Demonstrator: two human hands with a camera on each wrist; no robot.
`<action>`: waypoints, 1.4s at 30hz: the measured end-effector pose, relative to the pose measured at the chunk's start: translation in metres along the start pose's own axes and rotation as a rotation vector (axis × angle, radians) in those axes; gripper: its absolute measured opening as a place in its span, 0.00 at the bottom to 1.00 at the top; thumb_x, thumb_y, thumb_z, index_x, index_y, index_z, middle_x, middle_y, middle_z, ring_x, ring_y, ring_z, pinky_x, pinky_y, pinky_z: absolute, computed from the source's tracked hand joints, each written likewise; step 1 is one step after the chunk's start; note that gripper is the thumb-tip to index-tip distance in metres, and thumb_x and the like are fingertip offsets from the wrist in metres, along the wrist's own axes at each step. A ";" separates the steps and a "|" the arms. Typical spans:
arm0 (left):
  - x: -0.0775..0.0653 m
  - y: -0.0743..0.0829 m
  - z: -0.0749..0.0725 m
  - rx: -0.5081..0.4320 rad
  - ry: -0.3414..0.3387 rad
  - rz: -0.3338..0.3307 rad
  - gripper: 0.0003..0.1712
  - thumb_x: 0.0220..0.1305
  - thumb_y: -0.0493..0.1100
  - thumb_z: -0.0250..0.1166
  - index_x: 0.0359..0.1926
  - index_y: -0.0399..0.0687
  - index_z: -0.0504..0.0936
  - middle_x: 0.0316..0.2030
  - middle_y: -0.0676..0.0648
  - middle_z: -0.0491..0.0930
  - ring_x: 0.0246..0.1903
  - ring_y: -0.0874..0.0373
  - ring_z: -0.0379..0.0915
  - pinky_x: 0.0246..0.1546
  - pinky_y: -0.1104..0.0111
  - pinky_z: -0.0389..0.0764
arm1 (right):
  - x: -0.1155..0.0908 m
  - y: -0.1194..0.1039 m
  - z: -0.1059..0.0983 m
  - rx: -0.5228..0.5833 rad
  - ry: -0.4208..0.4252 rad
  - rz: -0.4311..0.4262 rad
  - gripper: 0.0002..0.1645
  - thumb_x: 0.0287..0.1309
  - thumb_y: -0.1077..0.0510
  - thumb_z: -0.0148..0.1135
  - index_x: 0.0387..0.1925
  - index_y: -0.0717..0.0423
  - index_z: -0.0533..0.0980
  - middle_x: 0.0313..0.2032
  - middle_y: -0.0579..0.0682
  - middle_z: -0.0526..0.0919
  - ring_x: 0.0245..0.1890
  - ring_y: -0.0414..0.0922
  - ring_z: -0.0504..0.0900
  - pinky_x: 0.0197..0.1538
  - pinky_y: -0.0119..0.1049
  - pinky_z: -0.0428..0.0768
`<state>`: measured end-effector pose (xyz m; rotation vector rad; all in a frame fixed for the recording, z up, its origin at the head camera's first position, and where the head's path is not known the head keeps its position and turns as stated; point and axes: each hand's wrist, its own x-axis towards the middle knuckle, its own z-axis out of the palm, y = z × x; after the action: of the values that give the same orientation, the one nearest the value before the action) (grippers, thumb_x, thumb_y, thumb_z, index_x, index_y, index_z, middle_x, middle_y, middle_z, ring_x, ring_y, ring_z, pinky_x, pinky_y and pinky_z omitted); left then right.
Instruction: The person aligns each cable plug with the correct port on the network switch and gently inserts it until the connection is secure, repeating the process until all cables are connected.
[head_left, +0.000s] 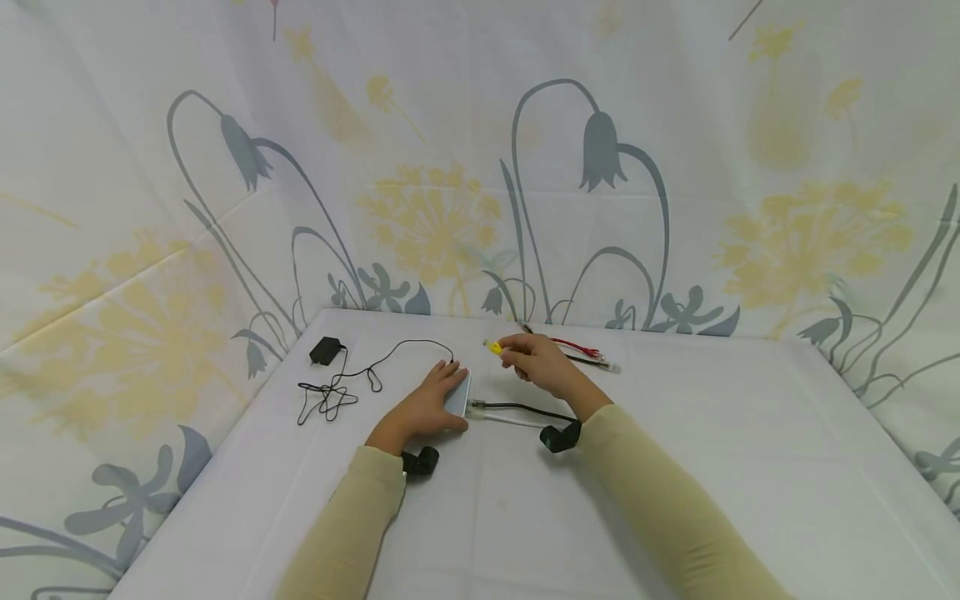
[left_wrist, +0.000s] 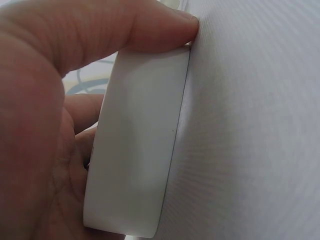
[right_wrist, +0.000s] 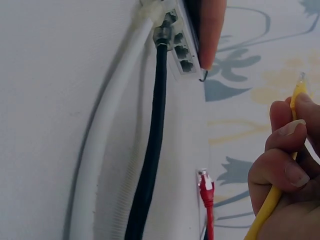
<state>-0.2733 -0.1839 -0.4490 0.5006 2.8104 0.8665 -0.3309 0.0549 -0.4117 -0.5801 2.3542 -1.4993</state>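
Observation:
My left hand (head_left: 423, 406) grips a small white network switch (head_left: 460, 396) on the table, its thumb at one end and its fingers toward the other. The right wrist view shows a row of ports; a black network cable (right_wrist: 155, 115) and a white network cable (right_wrist: 95, 165) sit side by side at one end, with open ports beside them. My right hand (head_left: 543, 364) pinches a yellow network cable (right_wrist: 272, 202) just behind its clear plug, between thumb and fingers. That plug (head_left: 487, 343) points toward the switch, above the table and apart from the ports.
Left of the switch lies a black power adapter (head_left: 326, 351) with its thin cord (head_left: 330, 396) in loose loops, running to the switch's far side. Behind my right hand lie a red network cable (head_left: 573, 344) and another dark cable (head_left: 588, 361). A patterned curtain (head_left: 450, 167) backs the table.

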 end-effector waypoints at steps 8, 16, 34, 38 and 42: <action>0.000 -0.002 0.000 -0.009 0.000 0.013 0.53 0.48 0.47 0.72 0.74 0.47 0.58 0.76 0.45 0.49 0.77 0.46 0.32 0.72 0.48 0.52 | -0.001 0.009 0.009 -0.054 0.015 -0.006 0.19 0.64 0.55 0.61 0.55 0.54 0.79 0.44 0.58 0.81 0.22 0.42 0.72 0.27 0.32 0.71; 0.000 -0.001 -0.001 -0.009 -0.008 0.009 0.52 0.48 0.48 0.71 0.74 0.48 0.58 0.76 0.46 0.49 0.77 0.46 0.32 0.72 0.48 0.52 | 0.000 0.015 0.014 -0.145 -0.004 0.003 0.20 0.63 0.52 0.62 0.55 0.51 0.80 0.37 0.54 0.82 0.21 0.41 0.74 0.26 0.31 0.71; -0.002 0.001 -0.002 -0.015 -0.012 -0.001 0.52 0.49 0.48 0.71 0.74 0.49 0.58 0.76 0.47 0.48 0.77 0.47 0.31 0.72 0.48 0.52 | -0.001 0.026 0.023 -0.200 -0.057 0.067 0.17 0.62 0.50 0.63 0.52 0.46 0.82 0.22 0.48 0.83 0.20 0.42 0.75 0.28 0.33 0.72; -0.001 0.000 -0.001 -0.012 -0.012 0.000 0.52 0.49 0.48 0.72 0.74 0.49 0.58 0.76 0.47 0.48 0.77 0.47 0.31 0.72 0.48 0.52 | -0.002 0.025 0.025 -0.216 -0.063 0.078 0.17 0.61 0.50 0.63 0.51 0.45 0.83 0.21 0.48 0.83 0.20 0.41 0.75 0.30 0.34 0.73; -0.001 -0.001 -0.001 -0.014 -0.009 0.006 0.52 0.48 0.48 0.72 0.74 0.49 0.58 0.76 0.46 0.49 0.77 0.47 0.32 0.72 0.48 0.52 | -0.003 0.023 0.027 -0.226 -0.057 0.071 0.15 0.61 0.51 0.63 0.49 0.47 0.83 0.21 0.47 0.82 0.20 0.41 0.76 0.32 0.33 0.74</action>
<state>-0.2732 -0.1852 -0.4483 0.5096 2.7940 0.8823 -0.3203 0.0434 -0.4438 -0.5761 2.4890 -1.1795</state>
